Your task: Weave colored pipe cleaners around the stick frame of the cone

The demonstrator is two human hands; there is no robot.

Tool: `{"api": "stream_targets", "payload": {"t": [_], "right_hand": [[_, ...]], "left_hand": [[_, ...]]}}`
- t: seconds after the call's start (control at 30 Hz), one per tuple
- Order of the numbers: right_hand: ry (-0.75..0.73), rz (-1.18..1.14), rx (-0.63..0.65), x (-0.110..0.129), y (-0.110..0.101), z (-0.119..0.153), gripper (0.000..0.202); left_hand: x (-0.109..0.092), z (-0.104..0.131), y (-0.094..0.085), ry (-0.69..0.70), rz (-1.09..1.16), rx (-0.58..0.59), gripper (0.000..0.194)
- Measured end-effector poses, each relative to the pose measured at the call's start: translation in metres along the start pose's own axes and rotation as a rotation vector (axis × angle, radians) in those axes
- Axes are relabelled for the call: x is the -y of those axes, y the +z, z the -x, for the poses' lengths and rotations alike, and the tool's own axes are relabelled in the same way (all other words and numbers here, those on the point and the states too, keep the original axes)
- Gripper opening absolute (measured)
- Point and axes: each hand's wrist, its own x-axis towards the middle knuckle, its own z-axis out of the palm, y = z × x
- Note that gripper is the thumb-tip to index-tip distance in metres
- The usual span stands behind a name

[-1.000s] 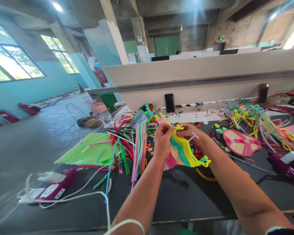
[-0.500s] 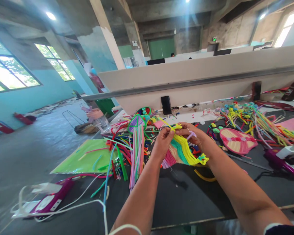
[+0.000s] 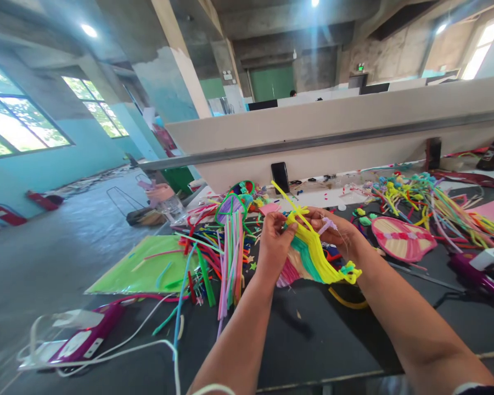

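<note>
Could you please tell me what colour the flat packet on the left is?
The flat packet is light green, seen best in the head view.

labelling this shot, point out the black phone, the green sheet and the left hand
black phone [image 3: 280,178]: head view, middle of its dark face
green sheet [image 3: 138,270]: head view, its bare middle
left hand [image 3: 274,241]: head view, back of the hand

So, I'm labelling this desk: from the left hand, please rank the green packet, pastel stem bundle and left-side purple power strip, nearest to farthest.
From the left hand, in the head view:
1. Pastel stem bundle, just to its left
2. Green packet, farther left
3. Purple power strip, farther left still, nearer the front edge
</note>
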Motion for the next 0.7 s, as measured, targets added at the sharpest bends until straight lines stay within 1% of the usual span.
{"api": "stream_targets", "payload": {"t": [0.1, 0.2, 0.33, 0.4, 0.53, 0.7], "right_hand": [[0.031, 0.008, -0.011, -0.001, -0.002, 0.0, 0.048], [0.062, 0.011, -0.009, 0.0, -0.005, 0.0, 0.044], [0.091, 0.036, -0.1, 0.0, -0.009, 0.0, 0.039], [0.088, 0.036, -0.105, -0.001, -0.011, 0.0, 0.038], [0.05, 0.031, -0.06, -0.003, -0.012, 0.0, 0.035], [0.004, 0.023, -0.058, -0.005, -0.009, 0.0, 0.04]], "left_hand": [[0.0, 0.0, 0.001, 0.004, -0.018, -0.03, 0.029], [0.0, 0.0, 0.001, 0.016, -0.036, -0.013, 0.029], [0.001, 0.0, 0.001, 0.037, -0.055, 0.023, 0.028], [0.002, 0.0, 0.001, 0.044, -0.059, 0.016, 0.028], [0.004, -0.001, 0.001, 0.047, -0.064, 0.009, 0.027], [0.001, 0.001, 0.002, 0.075, -0.058, 0.02, 0.024]]}}
